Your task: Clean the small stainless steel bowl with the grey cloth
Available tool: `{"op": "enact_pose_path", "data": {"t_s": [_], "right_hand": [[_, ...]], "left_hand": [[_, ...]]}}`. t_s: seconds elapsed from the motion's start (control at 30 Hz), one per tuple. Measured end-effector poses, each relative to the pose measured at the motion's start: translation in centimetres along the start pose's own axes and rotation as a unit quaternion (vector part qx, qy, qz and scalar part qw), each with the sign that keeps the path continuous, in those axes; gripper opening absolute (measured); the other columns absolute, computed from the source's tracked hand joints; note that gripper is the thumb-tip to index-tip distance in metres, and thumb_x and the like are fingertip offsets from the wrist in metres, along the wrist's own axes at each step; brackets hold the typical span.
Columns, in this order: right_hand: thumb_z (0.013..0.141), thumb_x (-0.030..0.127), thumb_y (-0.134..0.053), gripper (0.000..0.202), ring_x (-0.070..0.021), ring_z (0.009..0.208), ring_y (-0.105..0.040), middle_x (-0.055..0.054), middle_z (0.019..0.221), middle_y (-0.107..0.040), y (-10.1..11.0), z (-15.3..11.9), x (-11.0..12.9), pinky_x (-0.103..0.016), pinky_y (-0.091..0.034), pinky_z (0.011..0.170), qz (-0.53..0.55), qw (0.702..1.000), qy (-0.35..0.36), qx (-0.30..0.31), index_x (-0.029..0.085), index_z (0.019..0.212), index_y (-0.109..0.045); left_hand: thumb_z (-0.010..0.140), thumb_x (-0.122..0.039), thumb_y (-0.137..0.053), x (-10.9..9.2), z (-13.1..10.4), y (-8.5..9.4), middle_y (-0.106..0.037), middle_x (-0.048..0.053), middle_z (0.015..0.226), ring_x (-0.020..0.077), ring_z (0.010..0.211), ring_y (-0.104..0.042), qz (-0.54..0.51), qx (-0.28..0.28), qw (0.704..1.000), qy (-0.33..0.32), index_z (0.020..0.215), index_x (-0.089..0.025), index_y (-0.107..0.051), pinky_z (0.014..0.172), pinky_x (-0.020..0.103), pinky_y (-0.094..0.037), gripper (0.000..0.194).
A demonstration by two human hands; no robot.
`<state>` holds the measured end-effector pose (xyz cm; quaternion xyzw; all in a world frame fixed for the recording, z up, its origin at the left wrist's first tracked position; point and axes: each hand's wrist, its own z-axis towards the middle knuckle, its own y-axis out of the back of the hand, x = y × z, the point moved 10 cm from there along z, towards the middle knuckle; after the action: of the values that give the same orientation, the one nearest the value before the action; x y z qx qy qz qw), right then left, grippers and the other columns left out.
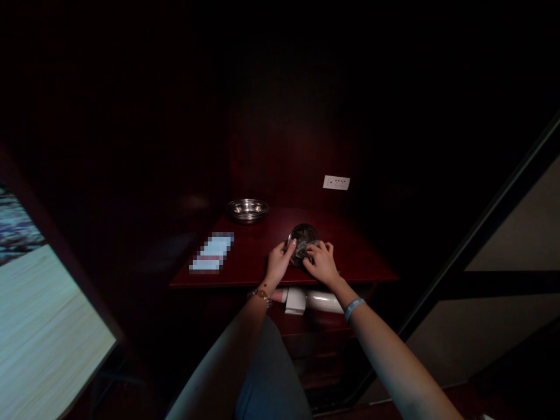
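Observation:
A round metal bowl (303,234) stands near the front of the dark red shelf (249,274), tilted slightly toward me. My left hand (280,261) grips its left rim, thumb over the edge. At the bowl's right side, my right hand (321,261) has its fingers bent down over the rim and into the bowl. Something clear or greyish lies inside near those fingertips; it is too dark to tell what it is, or whether the fingers pinch it.
Stacked metal bowls (247,211) stand at the back left. A blurred light-coloured rectangle (212,253) lies at the left. Below the shelf are a white box (296,301) and a pale roll (324,301). A white socket (336,182) is on the wall.

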<state>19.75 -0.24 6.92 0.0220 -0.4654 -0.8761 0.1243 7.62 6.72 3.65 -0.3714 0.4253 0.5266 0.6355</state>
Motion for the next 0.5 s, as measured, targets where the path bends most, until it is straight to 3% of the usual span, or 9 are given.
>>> {"op": "enact_pose_path", "data": {"t_s": [0.23,0.5], "right_hand": [[0.091,0.026,-0.050,0.021,-0.0223,0.109,-0.049,-0.003,0.118,-0.067,-0.35,-0.06,0.41,-0.043,-0.025,0.099,0.085,0.995,0.056,0.022,0.022,0.097,-0.070],[0.091,0.027,-0.051,0.020,-0.0225,0.111,-0.051,-0.004,0.118,-0.067,-0.07,-0.10,0.32,-0.045,-0.022,0.101,0.088,0.995,0.049,-0.001,0.022,0.097,-0.070]], "left_hand": [[0.082,-0.060,-0.053,0.34,0.53,0.53,-0.069,0.004,0.074,0.0141,0.065,-0.059,0.059,-0.015,0.997,-0.043,0.090,-0.013,-0.070,0.057,0.021,-0.042,0.051],[0.083,-0.060,-0.052,0.57,0.71,0.27,-0.071,0.007,0.082,0.0156,0.072,-0.060,0.037,-0.014,0.998,-0.046,0.093,-0.012,-0.069,0.063,0.022,-0.044,0.051]]}}
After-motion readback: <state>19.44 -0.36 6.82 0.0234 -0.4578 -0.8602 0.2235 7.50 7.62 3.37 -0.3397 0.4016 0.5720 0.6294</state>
